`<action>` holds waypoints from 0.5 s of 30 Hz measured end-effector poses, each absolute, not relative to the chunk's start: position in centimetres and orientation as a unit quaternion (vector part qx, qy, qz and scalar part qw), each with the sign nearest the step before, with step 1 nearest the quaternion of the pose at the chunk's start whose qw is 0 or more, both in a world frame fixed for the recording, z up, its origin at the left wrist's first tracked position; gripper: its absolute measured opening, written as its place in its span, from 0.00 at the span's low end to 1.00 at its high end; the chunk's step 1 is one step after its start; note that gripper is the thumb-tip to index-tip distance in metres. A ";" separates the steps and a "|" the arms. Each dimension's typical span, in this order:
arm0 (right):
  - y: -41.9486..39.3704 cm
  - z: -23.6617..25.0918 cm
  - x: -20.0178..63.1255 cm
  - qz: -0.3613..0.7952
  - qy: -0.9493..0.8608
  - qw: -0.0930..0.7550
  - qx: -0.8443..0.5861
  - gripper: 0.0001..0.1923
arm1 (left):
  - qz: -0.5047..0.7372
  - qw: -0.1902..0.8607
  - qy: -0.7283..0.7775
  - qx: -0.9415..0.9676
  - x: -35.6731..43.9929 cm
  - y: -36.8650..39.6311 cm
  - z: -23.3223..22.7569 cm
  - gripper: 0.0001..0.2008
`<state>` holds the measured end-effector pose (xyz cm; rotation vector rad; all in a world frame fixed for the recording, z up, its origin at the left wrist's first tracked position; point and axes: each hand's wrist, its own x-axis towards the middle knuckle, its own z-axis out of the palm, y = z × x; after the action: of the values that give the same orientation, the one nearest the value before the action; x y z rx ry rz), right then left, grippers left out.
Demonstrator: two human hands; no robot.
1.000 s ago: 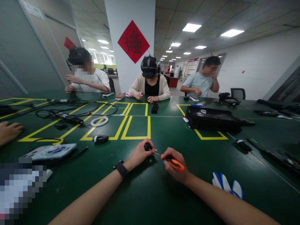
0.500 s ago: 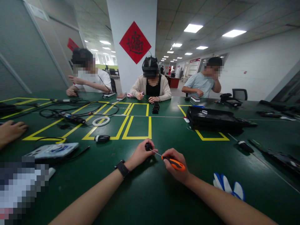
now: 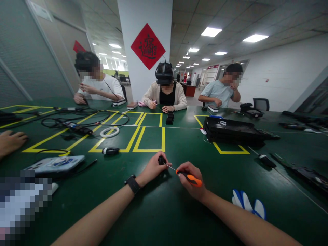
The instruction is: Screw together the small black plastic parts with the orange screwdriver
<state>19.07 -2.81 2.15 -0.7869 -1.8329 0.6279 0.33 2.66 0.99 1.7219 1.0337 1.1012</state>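
My left hand (image 3: 155,166), with a dark watch on its wrist, is closed on a small black part (image 3: 161,160) just above the green table (image 3: 143,212). Fingers cover much of that part, so its kind does not show. In my right hand (image 3: 192,182) is a screwdriver (image 3: 192,180) with an orange and black handle, gripped near the front of the handle. Its thin metal shaft points left to the black part and the left fingertips. Whether the tip sits in a screw is too small to make out.
Blue-and-white gloves (image 3: 248,203) lie at right. A stack of black trays (image 3: 233,131) stands beyond them. Cables (image 3: 77,128), a white ring (image 3: 109,132) and a black cylindrical piece (image 3: 110,151) lie left. Another person's hand (image 3: 11,141) rests at the left edge; several people sit around.
Both my hands keep nearly the same hold and place, with the screwdriver still against the black part. The view has shifted slightly. The person at far left has turned their head.
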 end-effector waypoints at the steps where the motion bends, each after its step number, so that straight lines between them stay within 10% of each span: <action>1: -2.8 2.1 19.1 0.262 -0.759 0.501 -0.323 0.05 | 0.440 0.416 0.413 0.680 0.3 2.7 0.9 0.14; 15: -2.7 2.5 19.2 0.246 -0.781 0.502 -0.278 0.07 | 0.442 0.438 0.401 0.672 0.5 2.6 1.1 0.13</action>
<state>19.23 -2.71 2.53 -0.6715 -1.8883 0.5945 0.46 2.61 1.10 1.6695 0.9975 1.0997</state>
